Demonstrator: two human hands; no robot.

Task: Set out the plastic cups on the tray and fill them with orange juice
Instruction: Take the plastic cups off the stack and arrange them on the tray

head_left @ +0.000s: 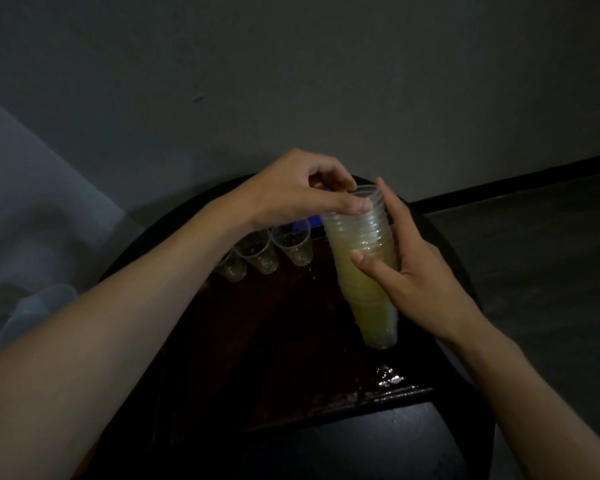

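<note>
A stack of plastic cups [364, 268], nested one inside another, is held in the air above the right part of the tray [274, 341], slightly tilted with its open mouths up and away from the person. The stack looks yellowish through its clear walls; the dim light does not show whether that is juice or only the layered plastic.

The right hand [420, 282] grips the stack from the right side, thumb across its middle and the other fingers [392, 209] reaching up along its far side towards the rims. The left hand [302, 192] comes over from the left, and its curled fingers pinch the rim of the topmost cup.

Three single clear cups stand upright in a row on the far left part of the tray, touching or nearly so: the right cup [293, 244], the middle cup [257, 252], and the left cup [232, 268], which is partly hidden by the left forearm. None holds a visible fill of juice; their bases have a faint yellow tint.

The tray is dark reddish and lies on a round dark surface [378, 441]. A wet, shiny patch [390, 377] glints at the tray's near right corner. A small blue object [315, 220] shows just behind the right cup.
</note>
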